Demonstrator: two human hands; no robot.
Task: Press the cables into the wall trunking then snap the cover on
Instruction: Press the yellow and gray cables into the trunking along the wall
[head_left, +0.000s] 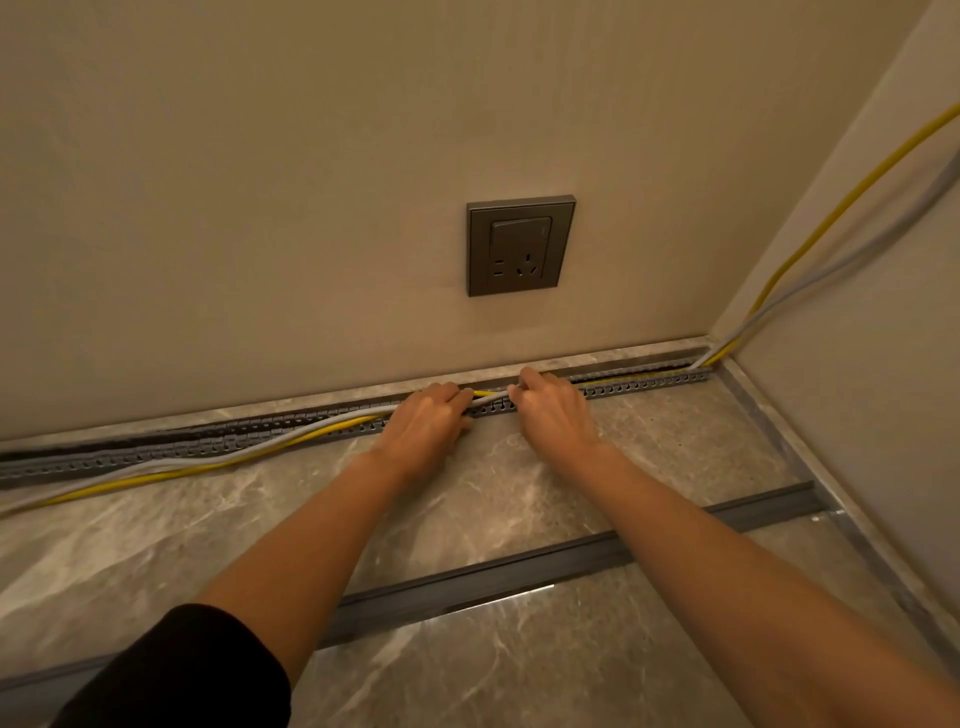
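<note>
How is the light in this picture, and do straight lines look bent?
Head view: dim, warm yellow light, no hard shadows; the trunking bows from wide-angle distortion; a pale sheen lies on the marble beside the cover; left hand, right hand and cables look sharp.

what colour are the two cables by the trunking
One yellow cable and one grey cable, seen best in the head view.

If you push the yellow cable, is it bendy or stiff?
Probably bendy: the yellow cable curves softly along the floor and droops down the side wall. Likely a bit springy too, since its left stretch lies outside the trunking.
</note>
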